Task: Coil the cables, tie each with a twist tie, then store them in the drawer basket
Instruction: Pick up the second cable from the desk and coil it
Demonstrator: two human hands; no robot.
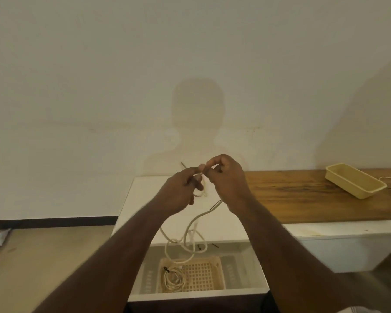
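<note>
Item: white cable [191, 231], loose, in hand above the open drawer [199, 292].

Left hand [181, 190] — fingers curled round a small bundle of cable loops, with what looks like a thin dark twist tie [183, 166] poking up behind the knuckles.

Right hand [226, 177] — fingertips pinching at the top of the same bundle, touching the left thumb; whether it pinches cable or tie is too blurred to say.

Position: the gathered part sits between the two hands, over the white cabinet top [145, 193]. The free length runs from the hands down and toward the viewer, so its long axis is roughly vertical; it ends in slack tangled loops just above the drawer's back edge.

Stored already: one coiled cable [173, 282], tied with a dark tie, lying flat in the left of the basket [203, 276] inside the drawer.

Step judged in hand: coiling, early. To do it well, the left hand should hold the loops steady while the right draws up even turns of like size, clearing the lower tangle first; tie across the bundle only once the tail is in.

Also present: wooden counter [303, 195], shallow cream tray [354, 182] at its far right.
</note>
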